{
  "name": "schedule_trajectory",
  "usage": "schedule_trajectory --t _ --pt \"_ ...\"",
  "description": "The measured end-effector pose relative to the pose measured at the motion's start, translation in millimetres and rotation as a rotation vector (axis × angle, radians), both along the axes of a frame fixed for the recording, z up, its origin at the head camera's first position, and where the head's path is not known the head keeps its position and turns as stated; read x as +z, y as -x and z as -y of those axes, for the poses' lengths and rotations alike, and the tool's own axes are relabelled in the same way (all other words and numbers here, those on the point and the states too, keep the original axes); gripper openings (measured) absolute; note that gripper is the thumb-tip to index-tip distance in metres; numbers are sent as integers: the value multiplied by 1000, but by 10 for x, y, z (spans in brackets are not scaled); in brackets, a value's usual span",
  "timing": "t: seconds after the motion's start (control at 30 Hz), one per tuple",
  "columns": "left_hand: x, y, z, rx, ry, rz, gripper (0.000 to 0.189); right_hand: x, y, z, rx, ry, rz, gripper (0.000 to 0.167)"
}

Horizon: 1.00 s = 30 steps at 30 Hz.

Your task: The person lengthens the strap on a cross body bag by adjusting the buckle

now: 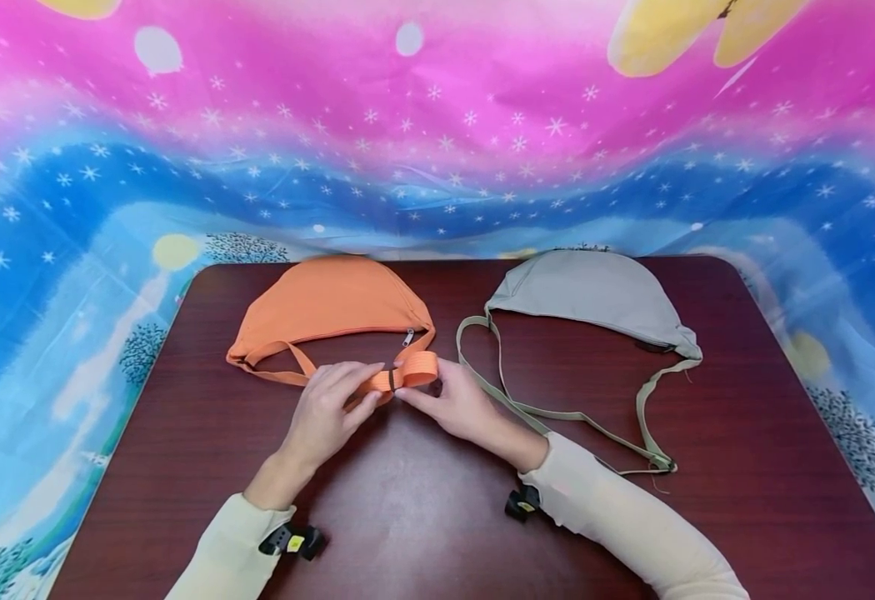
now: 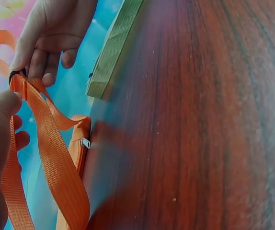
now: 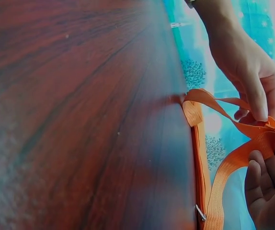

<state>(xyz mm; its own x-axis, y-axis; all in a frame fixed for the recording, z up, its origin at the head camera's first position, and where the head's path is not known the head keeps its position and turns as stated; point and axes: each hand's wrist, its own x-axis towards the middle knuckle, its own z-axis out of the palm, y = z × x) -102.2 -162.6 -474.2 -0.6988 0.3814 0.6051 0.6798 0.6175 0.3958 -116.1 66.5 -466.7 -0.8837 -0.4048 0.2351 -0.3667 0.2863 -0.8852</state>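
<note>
An orange waist bag [image 1: 332, 296] lies on the table, with its zipper pull [image 1: 408, 337] at the right end. Its orange webbing strap [image 2: 56, 158] is lifted in front of the bag. My left hand [image 1: 325, 417] pinches the strap just left of a dark strap slider [image 1: 392, 380]. On the slider's other side, my right hand [image 1: 463, 404] pinches the strap between thumb and fingers. Above the right fingers the webbing stands up in a small loop [image 1: 421, 367]. Seen from the right wrist, both hands meet around the slider, and the strap hangs down to the bag.
To the right lies a grey-green waist bag [image 1: 587, 287], its long strap [image 1: 557, 414] trailing forward near my right forearm. The dark wooden table [image 1: 167, 467] has rounded far corners. Behind it hangs a printed pink and blue cloth [image 1: 437, 125].
</note>
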Motion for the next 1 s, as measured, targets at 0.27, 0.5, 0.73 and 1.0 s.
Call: schedule_trajectory --t 0.27,0.5,0.73,1.0 --pt "-5 -7 -23 -16 -11 14 40 -12 -4 58 -13 11 7 38" --pt "-11 -20 -38 -4 -17 55 42 -11 0 66 -31 40 11 37" --pt "-29 -28 -41 -3 -25 54 45 4 4 63 -28 53 37 37" --pt "-45 -42 -51 4 -34 48 43 -6 7 22 37 49 45 38"
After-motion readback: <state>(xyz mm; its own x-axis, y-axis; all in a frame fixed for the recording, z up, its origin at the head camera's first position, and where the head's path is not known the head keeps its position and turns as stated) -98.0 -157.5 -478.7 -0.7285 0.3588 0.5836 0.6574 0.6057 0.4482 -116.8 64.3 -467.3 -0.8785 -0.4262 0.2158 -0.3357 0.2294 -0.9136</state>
